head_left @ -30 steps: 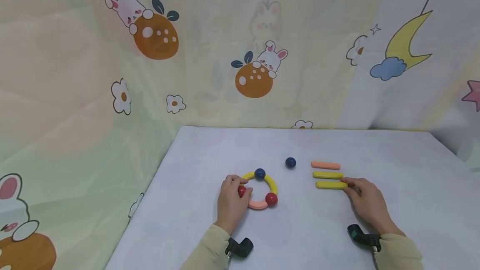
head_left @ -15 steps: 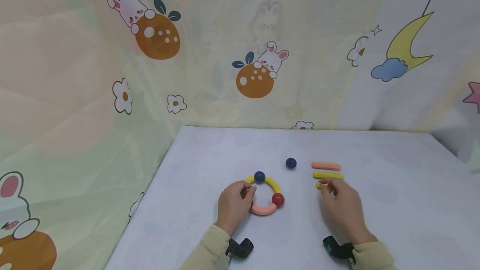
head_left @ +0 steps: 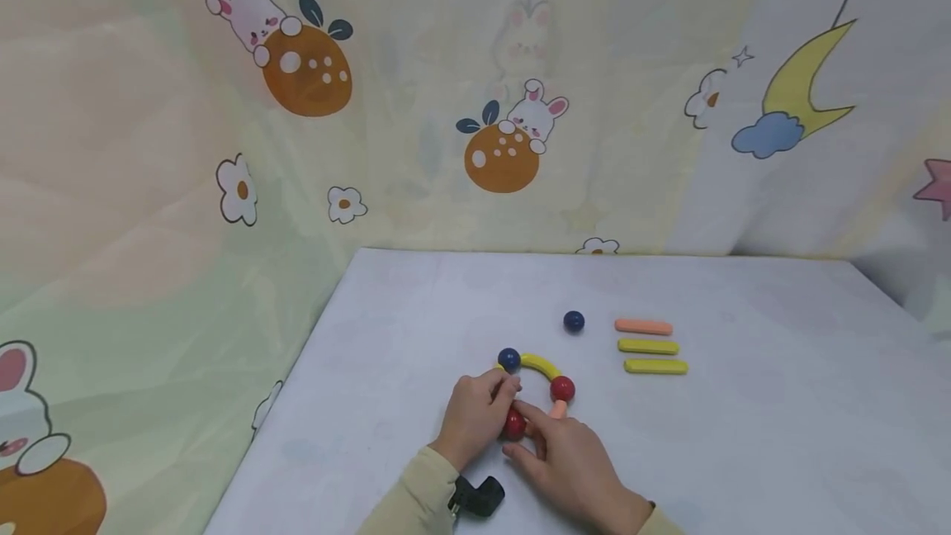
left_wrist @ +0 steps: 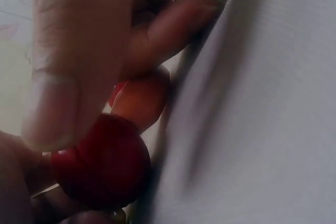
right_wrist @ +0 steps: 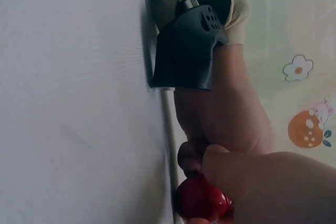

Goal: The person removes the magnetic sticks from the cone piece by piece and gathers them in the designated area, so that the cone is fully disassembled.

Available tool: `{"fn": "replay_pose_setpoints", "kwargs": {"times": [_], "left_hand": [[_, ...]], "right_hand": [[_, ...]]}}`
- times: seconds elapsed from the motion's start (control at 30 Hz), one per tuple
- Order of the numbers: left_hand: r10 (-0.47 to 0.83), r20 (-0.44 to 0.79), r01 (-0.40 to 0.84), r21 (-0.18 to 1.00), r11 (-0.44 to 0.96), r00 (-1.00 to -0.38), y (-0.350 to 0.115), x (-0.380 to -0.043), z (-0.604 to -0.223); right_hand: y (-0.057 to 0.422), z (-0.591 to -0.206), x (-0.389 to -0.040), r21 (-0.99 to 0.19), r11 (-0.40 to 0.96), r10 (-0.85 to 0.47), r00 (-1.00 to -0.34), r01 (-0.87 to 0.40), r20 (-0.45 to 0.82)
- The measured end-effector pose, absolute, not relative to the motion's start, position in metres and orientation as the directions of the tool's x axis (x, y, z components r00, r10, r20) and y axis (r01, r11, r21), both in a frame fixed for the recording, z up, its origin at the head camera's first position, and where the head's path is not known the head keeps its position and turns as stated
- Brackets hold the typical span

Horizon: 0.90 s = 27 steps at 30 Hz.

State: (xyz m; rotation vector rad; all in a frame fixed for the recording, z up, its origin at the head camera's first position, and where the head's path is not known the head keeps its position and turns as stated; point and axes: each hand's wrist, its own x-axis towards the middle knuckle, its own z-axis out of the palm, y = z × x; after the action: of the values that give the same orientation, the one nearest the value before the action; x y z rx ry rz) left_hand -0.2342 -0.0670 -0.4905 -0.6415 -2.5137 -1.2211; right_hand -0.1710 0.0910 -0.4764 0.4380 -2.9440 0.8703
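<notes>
In the head view my left hand (head_left: 475, 415) pinches the left curved yellow stick (head_left: 499, 367) of a small ring, mostly covering it. My right hand (head_left: 568, 469) holds a red ball (head_left: 514, 424) at the ring's near side between index finger and thumb. A curved pink stick (head_left: 559, 409) runs from there, partly behind the right fingers, to a second red ball (head_left: 562, 389). Another curved yellow stick (head_left: 538, 365) joins that ball to a blue ball (head_left: 508, 359). Both wrist views show the held red ball (left_wrist: 107, 163) up close among fingers.
Beyond the ring, a loose dark blue ball (head_left: 574, 321) sits on the white table (head_left: 780, 403). To its right lie a straight pink stick (head_left: 643, 326) and two straight yellow sticks (head_left: 648, 346), roughly parallel. A patterned cloth hangs behind the table.
My right hand has left the nearest straight yellow stick and come left to the ring's near red ball. The ring has turned and shifted nearer; my left hand has slid off that ball.
</notes>
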Motion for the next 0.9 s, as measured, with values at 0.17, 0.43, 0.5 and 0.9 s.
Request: {"fn": "replay_pose_setpoints", "kwargs": {"times": [0.17, 0.43, 0.5, 0.9], "left_hand": [[0.175, 0.419, 0.429, 0.650, 0.627, -0.891, -0.072, -0.235, -0.490], [-0.027, 0.418, 0.247, 0.586, 0.772, -0.908, -0.086, -0.246, -0.486], [-0.064, 0.429, 0.217, 0.573, 0.790, -0.901, -0.090, -0.248, -0.484], [-0.088, 0.557, 0.236, 0.485, 0.842, -0.826, -0.099, -0.254, -0.484]], "right_hand": [[0.092, -0.476, -0.173, -0.445, 0.862, -0.219, -0.971, -0.241, 0.101], [0.107, -0.474, -0.180, -0.404, 0.906, -0.093, -0.990, -0.127, 0.102], [0.113, -0.475, -0.183, -0.387, 0.917, -0.052, -0.991, -0.096, 0.123], [0.149, -0.483, -0.200, -0.448, 0.892, 0.094, -0.948, -0.055, 0.304]]}}
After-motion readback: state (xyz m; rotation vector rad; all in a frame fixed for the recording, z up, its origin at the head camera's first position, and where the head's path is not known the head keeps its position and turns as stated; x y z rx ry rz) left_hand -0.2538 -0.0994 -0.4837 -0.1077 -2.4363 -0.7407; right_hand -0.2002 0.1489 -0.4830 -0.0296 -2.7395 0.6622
